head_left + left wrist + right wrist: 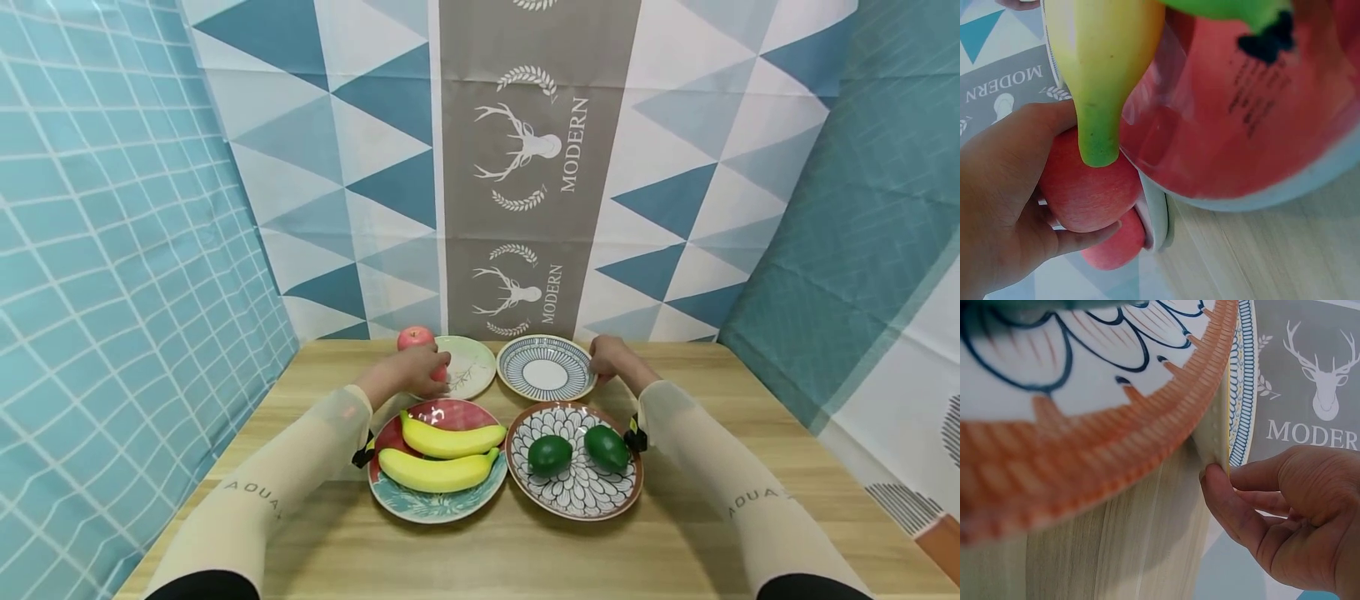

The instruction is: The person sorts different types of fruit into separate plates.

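Note:
My left hand (414,369) grips a red apple (1088,187) at the left side of the pale green plate (474,367). A second apple (415,337) lies just beyond that hand, at the plate's far left. On the right, my right hand (611,358) pinches the rim of a blue-patterned white plate (546,371). In the right wrist view, thumb and fingers (1235,509) meet at that rim. Two yellow bananas (453,440) rest on a red and teal plate (427,511) nearer to me.
Two dark green avocado-like fruits (550,455) lie on a brown-rimmed petal-patterned plate (577,504) at the front right. All the plates stand on a wooden table (540,567). Patterned cloth (382,125) hangs behind, with a blue checked sheet (120,250) on the left.

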{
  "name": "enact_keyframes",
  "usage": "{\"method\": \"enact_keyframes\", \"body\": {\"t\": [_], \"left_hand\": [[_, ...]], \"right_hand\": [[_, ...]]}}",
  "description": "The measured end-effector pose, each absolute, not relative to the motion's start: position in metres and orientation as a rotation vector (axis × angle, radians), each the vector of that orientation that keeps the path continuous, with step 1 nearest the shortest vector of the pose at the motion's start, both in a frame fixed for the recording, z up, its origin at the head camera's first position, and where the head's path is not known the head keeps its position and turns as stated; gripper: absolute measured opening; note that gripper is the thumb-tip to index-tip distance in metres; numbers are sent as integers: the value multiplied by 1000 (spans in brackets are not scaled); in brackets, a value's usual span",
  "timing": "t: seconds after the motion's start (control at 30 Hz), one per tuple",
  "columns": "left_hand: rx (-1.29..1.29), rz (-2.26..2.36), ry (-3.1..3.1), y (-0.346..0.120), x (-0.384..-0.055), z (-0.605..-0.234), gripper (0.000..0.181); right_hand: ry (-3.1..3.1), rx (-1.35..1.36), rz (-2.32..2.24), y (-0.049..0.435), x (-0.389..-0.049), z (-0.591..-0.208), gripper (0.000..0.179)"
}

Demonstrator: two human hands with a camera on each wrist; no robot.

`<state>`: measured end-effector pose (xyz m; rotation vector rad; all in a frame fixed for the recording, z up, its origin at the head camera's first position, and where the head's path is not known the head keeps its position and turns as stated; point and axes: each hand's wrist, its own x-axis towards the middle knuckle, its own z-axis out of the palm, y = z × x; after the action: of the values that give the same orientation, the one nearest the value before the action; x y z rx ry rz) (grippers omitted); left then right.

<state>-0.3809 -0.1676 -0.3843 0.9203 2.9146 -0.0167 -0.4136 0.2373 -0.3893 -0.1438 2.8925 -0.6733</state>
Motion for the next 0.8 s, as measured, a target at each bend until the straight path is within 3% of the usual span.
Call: {"method": "enact_keyframes", "body": {"t": [0.27,0.57,0.8], "left_hand": [[1049,-101,2932,-161,-380,-385,48],[1106,-105,2926,-150,-384,-378,47],[1146,-99,2945,-133,-388,-370,45]], "right_hand": [[2914,-136,-645,236,-414,-396,19],[2903,-116,-663,238,-411,-394,28],[2909,-144,-665,236,-414,-394,22]]}}
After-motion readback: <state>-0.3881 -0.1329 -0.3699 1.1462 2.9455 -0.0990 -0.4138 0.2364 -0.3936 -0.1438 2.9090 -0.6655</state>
